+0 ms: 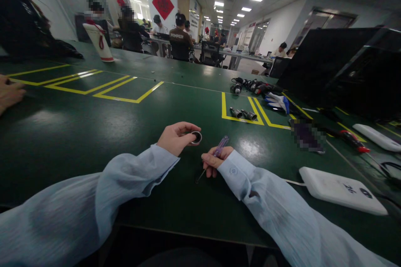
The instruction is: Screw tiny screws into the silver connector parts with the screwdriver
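Observation:
Over the green table, my left hand (176, 138) is closed around a round metal-rimmed part (201, 137). Its dark opening faces to the right, and the fingers cover the rest of it. A screwdriver with a clear purple handle (222, 145) is gripped in my right hand (214, 162). The handle points up and the thin shaft slants down to the left, with its tip low over the table; whether it touches the surface I cannot tell. The screwdriver and the round part are apart. Beyond my right hand, two metal socket-like pieces (249, 115) lie inside a yellow-taped outline.
Dark cylindrical devices (237, 86) and a blue-white glove (277, 102) lie at the back right. A white power bank (343, 192) with a cable and a red-black screwdriver (354, 141) are on the right. Another person's hand (9, 94) rests at the far left, near a paper cup (99, 44).

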Demonstrator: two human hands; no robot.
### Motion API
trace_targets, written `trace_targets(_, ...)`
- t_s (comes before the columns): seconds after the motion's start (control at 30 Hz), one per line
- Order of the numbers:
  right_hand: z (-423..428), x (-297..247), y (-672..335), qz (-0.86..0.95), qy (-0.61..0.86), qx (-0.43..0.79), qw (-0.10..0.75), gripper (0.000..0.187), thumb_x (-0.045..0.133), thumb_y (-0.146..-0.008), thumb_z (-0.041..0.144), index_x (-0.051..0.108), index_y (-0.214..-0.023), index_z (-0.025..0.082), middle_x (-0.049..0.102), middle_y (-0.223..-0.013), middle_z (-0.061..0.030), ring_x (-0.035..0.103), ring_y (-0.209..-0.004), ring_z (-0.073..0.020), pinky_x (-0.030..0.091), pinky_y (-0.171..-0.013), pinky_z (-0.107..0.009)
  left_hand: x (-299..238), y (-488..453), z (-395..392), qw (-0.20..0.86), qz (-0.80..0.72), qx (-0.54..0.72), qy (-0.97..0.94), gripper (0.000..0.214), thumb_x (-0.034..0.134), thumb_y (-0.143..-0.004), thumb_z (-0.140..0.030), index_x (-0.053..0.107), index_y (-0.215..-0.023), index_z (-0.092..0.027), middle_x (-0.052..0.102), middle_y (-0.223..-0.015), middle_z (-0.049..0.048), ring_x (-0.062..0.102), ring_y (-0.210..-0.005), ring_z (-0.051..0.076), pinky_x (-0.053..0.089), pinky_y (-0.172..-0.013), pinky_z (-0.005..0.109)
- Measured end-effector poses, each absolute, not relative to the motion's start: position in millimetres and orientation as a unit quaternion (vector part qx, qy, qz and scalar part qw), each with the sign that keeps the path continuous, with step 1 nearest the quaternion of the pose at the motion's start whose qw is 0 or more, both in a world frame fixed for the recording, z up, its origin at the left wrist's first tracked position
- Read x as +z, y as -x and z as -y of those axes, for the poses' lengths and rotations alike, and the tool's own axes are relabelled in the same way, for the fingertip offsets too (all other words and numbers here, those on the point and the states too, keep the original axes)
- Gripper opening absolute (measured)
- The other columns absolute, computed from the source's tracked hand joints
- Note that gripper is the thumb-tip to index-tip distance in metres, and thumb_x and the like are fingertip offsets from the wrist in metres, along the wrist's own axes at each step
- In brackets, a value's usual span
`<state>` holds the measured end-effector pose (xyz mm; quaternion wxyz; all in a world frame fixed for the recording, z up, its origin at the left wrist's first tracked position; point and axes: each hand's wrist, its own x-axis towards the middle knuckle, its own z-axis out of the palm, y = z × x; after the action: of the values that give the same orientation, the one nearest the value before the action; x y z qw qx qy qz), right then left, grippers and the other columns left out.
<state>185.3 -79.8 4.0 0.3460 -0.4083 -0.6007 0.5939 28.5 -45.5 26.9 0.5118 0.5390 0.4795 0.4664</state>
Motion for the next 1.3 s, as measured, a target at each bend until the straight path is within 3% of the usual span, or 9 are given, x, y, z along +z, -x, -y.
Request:
trace_targets(0.2,85.8,2.2,-179.7,0.614,0.444,0.559,0.336,0.032,0.059,-0.068,0.044,0.055,-0.056,0.014,0.052,-0.04,0.0035,0.043,-0.032,-0.0038,0.034,-0.034,-0.015,30.9,-29.9,47.7,0.526,-0.478,0.468,-0.526,0.026,0.066,-0.055,-0.015,0.063,-0.081,-0.011,0.067,-0.071,0.0037,0.064,-0.069,0.017,0.054,-0.072,0.035)
trace_targets(0.37,83.0,-3.1,-175.9,0.509,0.398,0.676,0.353,0.039,0.062,-0.063,0.051,0.055,-0.058,0.013,0.057,-0.042,0.0016,0.049,-0.032,-0.007,0.044,-0.036,-0.019,33.2,-28.0,45.8,0.544,-0.476,0.457,-0.518,0.035,0.066,-0.051,-0.008,0.062,-0.085,-0.012,0.067,-0.069,0.0017,0.064,-0.067,0.017,0.052,-0.078,0.037)
trace_targets(0.53,72.8,5.6,-185.1,0.422,0.339,0.715,0.443,0.035,0.066,-0.061,0.047,0.057,-0.058,0.014,0.06,-0.044,0.0008,0.051,-0.034,-0.0077,0.049,-0.04,-0.022,29.1,-27.5,41.7,0.549,-0.471,0.469,-0.507,0.036,0.067,-0.049,-0.008,0.06,-0.084,-0.012,0.066,-0.079,0.0027,0.064,-0.073,0.018,0.053,-0.074,0.036)
trace_targets(0.67,70.2,15.3,-191.7,0.441,0.343,0.587,0.586,0.028,0.064,-0.066,0.043,0.059,-0.065,0.016,0.063,-0.053,0.0007,0.058,-0.045,-0.0099,0.052,-0.051,-0.025,29.4,-29.0,45.0,0.543,-0.471,0.478,-0.504,0.026,0.065,-0.053,-0.007,0.059,-0.078,-0.011,0.066,-0.08,0.0039,0.064,-0.073,0.017,0.054,-0.07,0.034)
trace_targets(0.73,70.3,15.4,-191.6,0.476,0.362,0.51,0.619,0.026,0.061,-0.069,0.043,0.059,-0.069,0.017,0.064,-0.058,-0.0002,0.059,-0.049,-0.0111,0.051,-0.052,-0.025,31.1,-29.7,47.9,0.536,-0.474,0.471,-0.515,0.025,0.065,-0.055,-0.008,0.059,-0.079,-0.011,0.066,-0.079,0.0042,0.064,-0.07,0.017,0.054,-0.07,0.035)
trace_targets(1.07,72.2,6.5,-186.9,0.701,0.369,0.204,0.576,0.017,0.053,-0.076,0.026,0.064,-0.066,0.018,0.065,-0.06,-0.0027,0.06,-0.056,-0.0117,0.048,-0.058,-0.024,33.2,-32.1,51.0,0.537,-0.466,0.442,-0.548,0.029,0.067,-0.052,-0.015,0.061,-0.08,-0.012,0.068,-0.071,0.0015,0.065,-0.066,0.017,0.054,-0.072,0.034)
trace_targets(1.3,69.3,2.9,-183.8,0.747,0.312,0.082,0.582,0.014,0.054,-0.076,0.019,0.065,-0.068,0.018,0.067,-0.062,-0.0038,0.06,-0.058,-0.0117,0.048,-0.06,-0.022,31.3,-32.0,52.6,0.522,-0.46,0.438,-0.569,0.028,0.065,-0.054,-0.017,0.063,-0.081,-0.011,0.069,-0.074,0.0038,0.066,-0.067,0.018,0.056,-0.067,0.032)
